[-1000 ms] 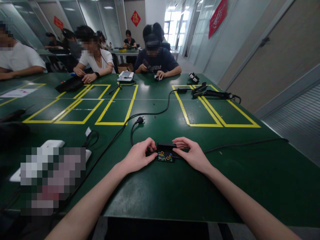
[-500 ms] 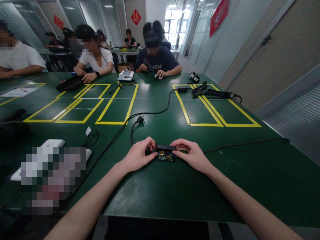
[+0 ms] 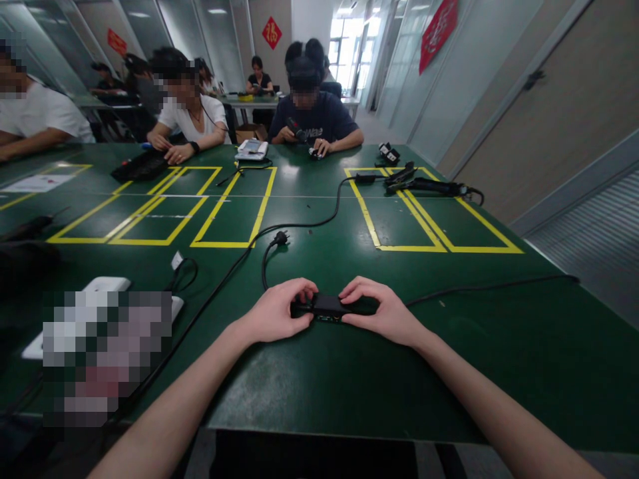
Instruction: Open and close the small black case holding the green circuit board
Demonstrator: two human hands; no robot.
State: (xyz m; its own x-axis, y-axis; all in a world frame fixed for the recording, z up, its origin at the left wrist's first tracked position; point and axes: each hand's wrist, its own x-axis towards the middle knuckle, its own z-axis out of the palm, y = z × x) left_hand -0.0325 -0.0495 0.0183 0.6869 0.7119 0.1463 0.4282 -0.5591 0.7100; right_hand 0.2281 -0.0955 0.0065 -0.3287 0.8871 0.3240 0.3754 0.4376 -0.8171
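Your black case [image 3: 331,305] lies nearer you than the power plug [image 3: 281,238], long axis left to right; your half-curled left hand [image 3: 280,311] and right hand [image 3: 383,310] pinch its opposite ends.

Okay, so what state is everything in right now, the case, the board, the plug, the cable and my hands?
Black cover: over the board, not fully closed.
Circuit board: mostly covered, near edge exposed.
Plug: unplugged, lying on the table.
Long cable: loosely curved across the table.
Left hand: curled at the cover's left end.
Right hand: curled at its right end.
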